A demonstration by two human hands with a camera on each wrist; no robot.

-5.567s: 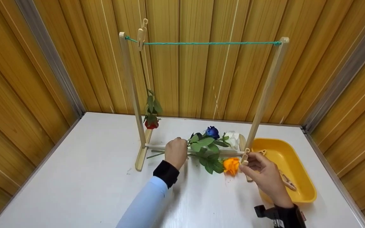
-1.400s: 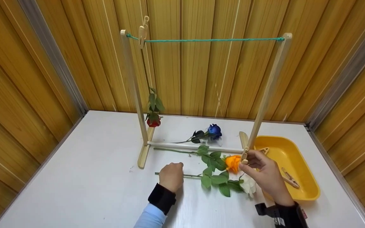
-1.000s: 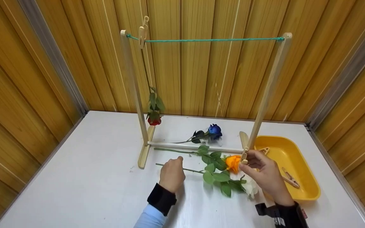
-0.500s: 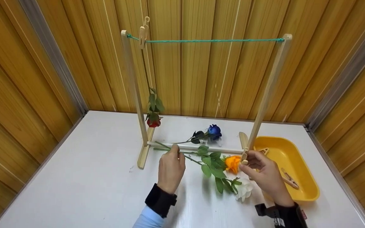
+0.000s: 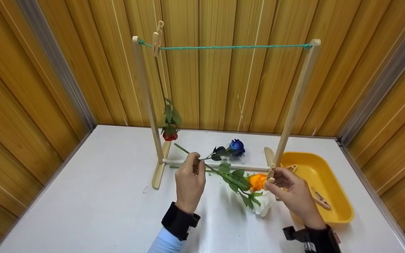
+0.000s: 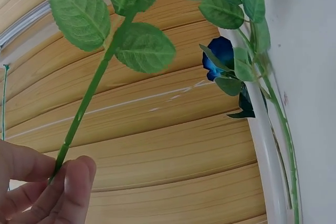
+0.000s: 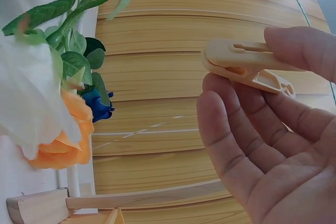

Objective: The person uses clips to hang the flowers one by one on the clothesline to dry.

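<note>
The right hand (image 5: pixel 294 195) grips a clothespin (image 5: pixel 271 174) between thumb and fingers. The left hand (image 5: pixel 190 184) pinches a white rose (image 5: pixel 262 204) by its stem, the bloom tilted down near the right thumb. An orange rose (image 5: pixel 257 182) lies just beside the right fingertips; a blue rose (image 5: pixel 237 147) lies beyond the left fingers.

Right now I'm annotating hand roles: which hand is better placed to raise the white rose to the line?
Probably the left hand: its fingers pinch the white rose's stem, while the right hand holds a clothespin.
</note>
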